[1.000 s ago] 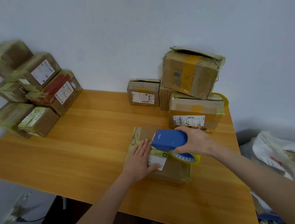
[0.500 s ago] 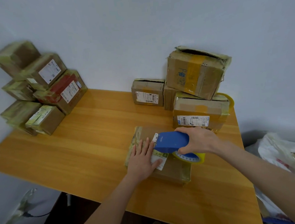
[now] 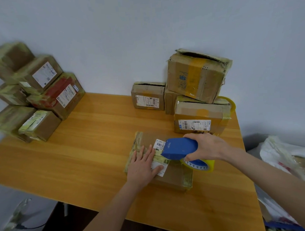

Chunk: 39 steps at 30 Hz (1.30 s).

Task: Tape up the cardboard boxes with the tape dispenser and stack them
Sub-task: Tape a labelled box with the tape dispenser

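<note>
A flat cardboard box (image 3: 175, 177) with white labels lies on the wooden table (image 3: 90, 160) in front of me. My left hand (image 3: 143, 166) presses flat on its near left part, fingers spread. My right hand (image 3: 205, 148) grips a blue tape dispenser (image 3: 179, 148) with a yellowish tape roll (image 3: 201, 164), held over the box's middle. A pile of taped boxes (image 3: 42, 95) sits at the far left. Other boxes (image 3: 197, 78) stand stacked at the back right.
A small labelled box (image 3: 148, 97) stands against the wall at the back centre. A loose tape roll (image 3: 229, 103) peeks out behind the right stack. White plastic bags (image 3: 286, 158) lie beyond the table's right edge.
The dispenser in my right hand has slid a little to the right across the box top, uncovering a white label. My left hand stays pressed on the box.
</note>
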Tool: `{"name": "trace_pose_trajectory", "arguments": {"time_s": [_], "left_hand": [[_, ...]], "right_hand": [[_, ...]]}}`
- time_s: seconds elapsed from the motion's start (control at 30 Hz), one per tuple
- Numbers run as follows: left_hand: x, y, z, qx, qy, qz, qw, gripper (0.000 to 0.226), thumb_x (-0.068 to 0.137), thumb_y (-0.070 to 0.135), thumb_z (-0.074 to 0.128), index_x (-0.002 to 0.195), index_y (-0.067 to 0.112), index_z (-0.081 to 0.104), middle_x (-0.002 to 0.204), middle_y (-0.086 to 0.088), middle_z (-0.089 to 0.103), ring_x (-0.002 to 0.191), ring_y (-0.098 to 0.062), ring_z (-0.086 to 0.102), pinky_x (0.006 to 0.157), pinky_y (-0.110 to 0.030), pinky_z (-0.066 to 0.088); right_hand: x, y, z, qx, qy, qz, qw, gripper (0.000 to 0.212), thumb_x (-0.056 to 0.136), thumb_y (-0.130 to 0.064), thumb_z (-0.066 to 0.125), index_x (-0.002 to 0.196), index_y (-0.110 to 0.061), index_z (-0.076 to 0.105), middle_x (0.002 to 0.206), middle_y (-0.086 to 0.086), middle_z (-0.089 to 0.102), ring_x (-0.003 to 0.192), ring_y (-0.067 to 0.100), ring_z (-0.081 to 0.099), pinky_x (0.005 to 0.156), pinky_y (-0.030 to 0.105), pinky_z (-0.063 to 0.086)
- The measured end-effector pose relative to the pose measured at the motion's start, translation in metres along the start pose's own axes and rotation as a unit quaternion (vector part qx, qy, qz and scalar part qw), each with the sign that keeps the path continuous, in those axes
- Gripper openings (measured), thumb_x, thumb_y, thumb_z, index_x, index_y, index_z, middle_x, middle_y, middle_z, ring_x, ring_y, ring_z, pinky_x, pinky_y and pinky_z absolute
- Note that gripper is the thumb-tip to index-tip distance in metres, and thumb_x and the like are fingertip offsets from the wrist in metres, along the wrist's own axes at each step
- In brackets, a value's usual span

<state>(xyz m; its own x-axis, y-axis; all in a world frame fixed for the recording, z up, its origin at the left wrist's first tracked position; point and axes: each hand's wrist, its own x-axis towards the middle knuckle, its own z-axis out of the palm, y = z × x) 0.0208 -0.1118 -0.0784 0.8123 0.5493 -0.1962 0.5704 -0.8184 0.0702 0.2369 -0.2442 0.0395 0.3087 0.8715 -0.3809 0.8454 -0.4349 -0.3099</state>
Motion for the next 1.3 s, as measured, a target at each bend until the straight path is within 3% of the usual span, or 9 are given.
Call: {"name": "trace_pose_trajectory", "arguments": {"time_s": [0.07, 0.2, 0.33, 0.53, 0.77, 0.9, 1.13, 1.23, 1.3], "left_hand": [[0.001, 0.003, -0.005, -0.001, 0.002, -0.006, 1.0, 0.099, 0.063, 0.078, -0.033, 0.145, 0.026, -0.015, 0.152, 0.01, -0.02, 0.141, -0.013, -0.022, 0.12, -0.042, -0.009], [0.0, 0.018, -0.008, -0.011, -0.005, 0.014, 1.0, 0.065, 0.096, 0.058, 0.001, 0.147, 0.02, -0.015, 0.153, 0.005, -0.021, 0.146, -0.016, -0.017, 0.121, -0.041, -0.003], [-0.005, 0.017, 0.002, -0.013, 0.008, 0.026, 1.0, 0.077, 0.083, 0.066, -0.016, 0.149, 0.026, -0.014, 0.157, 0.009, -0.018, 0.146, -0.014, -0.016, 0.121, -0.042, -0.004], [-0.004, 0.009, -0.003, -0.015, 0.0, 0.031, 0.999, 0.093, 0.062, 0.075, -0.037, 0.142, 0.028, -0.022, 0.154, 0.011, -0.021, 0.142, -0.008, -0.022, 0.117, -0.037, -0.012], [-0.005, 0.004, -0.003, -0.003, -0.008, 0.03, 1.0, 0.099, 0.059, 0.076, -0.039, 0.143, 0.027, -0.021, 0.153, 0.01, -0.023, 0.139, -0.007, -0.023, 0.114, -0.035, -0.014], [-0.002, 0.003, -0.003, -0.002, -0.013, 0.032, 0.999, 0.098, 0.061, 0.077, -0.036, 0.143, 0.026, -0.02, 0.152, 0.011, -0.022, 0.14, -0.007, -0.021, 0.113, -0.034, -0.015], [0.001, -0.012, -0.007, 0.006, -0.019, 0.019, 1.0, 0.103, 0.059, 0.077, -0.038, 0.144, 0.024, -0.018, 0.154, 0.009, -0.019, 0.144, -0.01, -0.016, 0.113, -0.035, -0.013], [-0.001, 0.007, -0.017, 0.01, -0.006, 0.016, 1.0, 0.107, 0.058, 0.075, -0.04, 0.146, 0.019, -0.017, 0.153, 0.003, -0.021, 0.145, -0.015, -0.016, 0.116, -0.037, -0.011], [-0.003, 0.027, -0.015, 0.003, -0.005, 0.034, 0.999, 0.097, 0.067, 0.075, -0.029, 0.147, 0.021, -0.017, 0.155, 0.001, -0.02, 0.145, -0.016, -0.018, 0.118, -0.038, -0.009]], "right_hand": [[-0.002, -0.001, 0.0, 0.006, 0.007, 0.001, 1.0, 0.079, 0.07, -0.067, 0.066, 0.138, -0.039, 0.037, 0.111, -0.011, 0.054, 0.099, 0.015, 0.056, 0.084, 0.037, 0.055], [-0.003, -0.003, 0.001, 0.012, 0.022, 0.01, 1.0, 0.08, 0.071, -0.066, 0.068, 0.138, -0.035, 0.038, 0.114, -0.009, 0.053, 0.102, 0.016, 0.055, 0.086, 0.036, 0.053], [-0.004, -0.007, -0.001, -0.011, 0.016, 0.006, 1.0, 0.088, 0.069, -0.071, 0.067, 0.142, -0.037, 0.033, 0.127, -0.008, 0.053, 0.111, 0.018, 0.053, 0.09, 0.035, 0.049], [-0.009, -0.008, -0.005, -0.025, 0.02, -0.029, 0.999, 0.073, 0.075, -0.054, 0.067, 0.139, -0.041, 0.034, 0.122, -0.009, 0.055, 0.105, 0.016, 0.054, 0.083, 0.035, 0.052], [-0.028, 0.029, -0.007, -0.003, -0.02, -0.003, 1.0, 0.064, 0.072, -0.05, 0.069, 0.129, -0.044, 0.04, 0.106, -0.011, 0.058, 0.09, 0.014, 0.058, 0.078, 0.036, 0.055], [-0.033, 0.035, 0.012, -0.006, -0.021, 0.001, 1.0, 0.069, 0.07, -0.049, 0.07, 0.131, -0.041, 0.038, 0.109, -0.011, 0.057, 0.093, 0.015, 0.056, 0.078, 0.036, 0.054], [-0.022, 0.024, 0.02, -0.052, 0.024, 0.008, 0.998, 0.077, 0.066, -0.066, 0.067, 0.132, -0.039, 0.037, 0.114, -0.009, 0.061, 0.099, 0.016, 0.059, 0.079, 0.035, 0.055], [-0.022, 0.024, 0.022, -0.04, 0.037, 0.011, 0.998, 0.076, 0.07, -0.062, 0.068, 0.134, -0.037, 0.037, 0.115, -0.008, 0.061, 0.099, 0.015, 0.059, 0.079, 0.033, 0.054], [-0.021, 0.026, 0.022, -0.031, 0.037, 0.008, 0.999, 0.074, 0.071, -0.058, 0.069, 0.135, -0.036, 0.038, 0.116, -0.008, 0.061, 0.099, 0.016, 0.059, 0.081, 0.034, 0.054]]}}
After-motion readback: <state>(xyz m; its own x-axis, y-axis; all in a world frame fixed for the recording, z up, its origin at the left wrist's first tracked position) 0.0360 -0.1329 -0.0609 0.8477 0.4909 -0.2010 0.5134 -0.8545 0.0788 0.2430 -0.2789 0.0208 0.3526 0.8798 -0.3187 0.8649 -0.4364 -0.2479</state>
